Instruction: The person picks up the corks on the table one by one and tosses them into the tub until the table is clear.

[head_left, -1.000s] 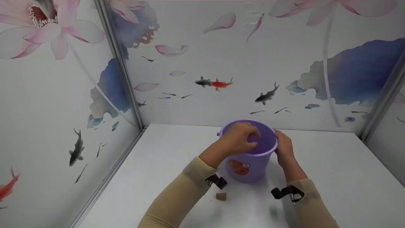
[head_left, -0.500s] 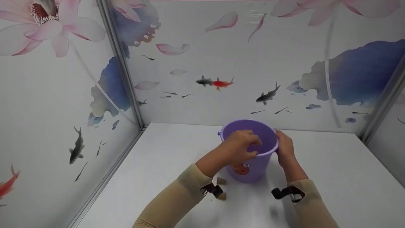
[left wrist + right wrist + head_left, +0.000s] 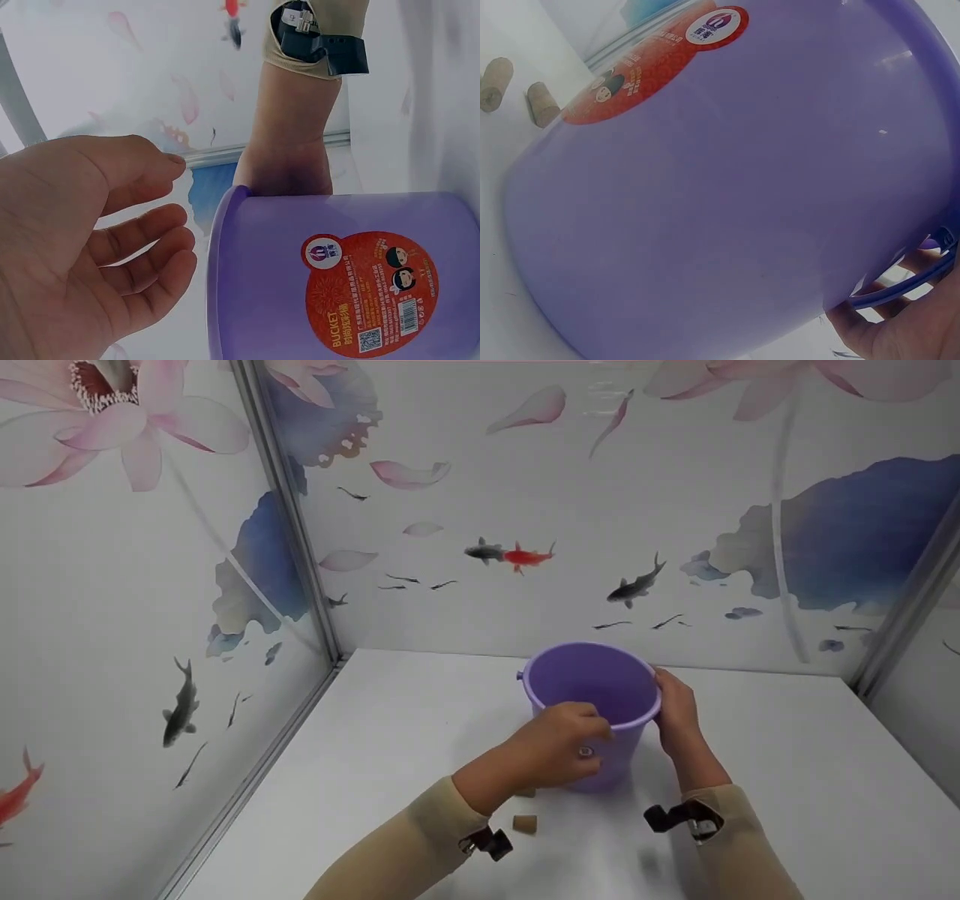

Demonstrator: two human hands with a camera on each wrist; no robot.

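A purple plastic bucket (image 3: 630, 750) with a red label (image 3: 375, 289) stands upright on the white table. My right hand (image 3: 675, 709) holds it at the right side of the rim. In the right wrist view, the fingers of that hand (image 3: 911, 322) lie by the bucket's handle (image 3: 907, 289); part of the hand is cut off. My left hand (image 3: 551, 746) is in front of the bucket's near side, fingers loosely bent and holding nothing, apart from the rim in the left wrist view. Two small brown cork-like cylinders (image 3: 543, 103) lie near the bucket's base.
The table (image 3: 375, 780) meets a white back wall (image 3: 450, 622) printed with fish and petals. A similar side wall (image 3: 97, 607) rises on the left, with a metal corner post (image 3: 285, 510). The bucket's inside is partly visible, its bottom hidden.
My left hand has come out of the bucket's mouth, moving down and toward me. A second cork-like cylinder has come into view beside the first. My right hand stays at the rim.
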